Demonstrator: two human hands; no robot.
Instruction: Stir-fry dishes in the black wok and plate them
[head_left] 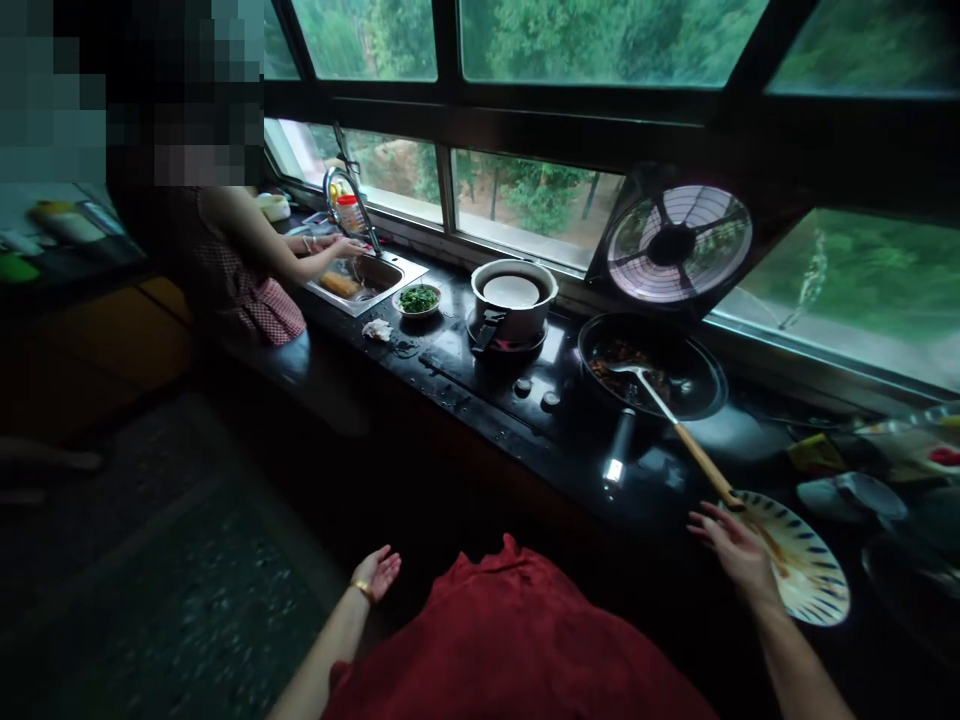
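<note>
My left hand (pixel 379 572) hangs in front of the counter with its fingers apart, holding nothing. Fingers spread, my right hand (pixel 731 548) is beside the end of the spatula's wooden handle and overlaps the near edge of a plate (pixel 821 560); whether it touches either I cannot tell. The oval plate has dark marks round its rim and brown sauce smears. The spatula (pixel 694 452) leans over the rim of a black wok (pixel 709 385), its metal head among dark pieces of food (pixel 626 358).
Left of the wok stands a pot (pixel 517 318) with a white round thing inside. A bowl of leafy greens (pixel 418 300) sits near the sink (pixel 394 280), where another person's hands (pixel 337 247) are under the tap. A fan (pixel 679 243) is at the window; jars (pixel 851 497) stand far right.
</note>
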